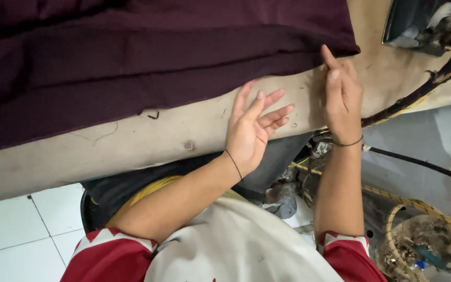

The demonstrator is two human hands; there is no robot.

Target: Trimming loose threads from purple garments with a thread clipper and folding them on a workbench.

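Head view, the only one: dark maroon fabric (147, 57) lies folded in layers across a worn beige padded table (131, 141), its lower hem running diagonally and its corner ending near the top right.

Left hand (251, 130) is off the cloth, fingers loose and spread, palm tilted, grasping nothing, hovering just beside the hem over bare padding. Right hand (343, 102) sits at the fabric's corner, index finger extended and touching the edge, the other fingers curled; can't tell whether it pinches any cloth.

Looks like edge alignment to me. To do it well: flatten the left palm on the layers to stop creep, let the right fingertip square the corner, keep the hems stacked flush.

A loose thread (153, 115) sits just below the hem. Dark cord (418, 96) trails off the table's right side, apart from the cloth.
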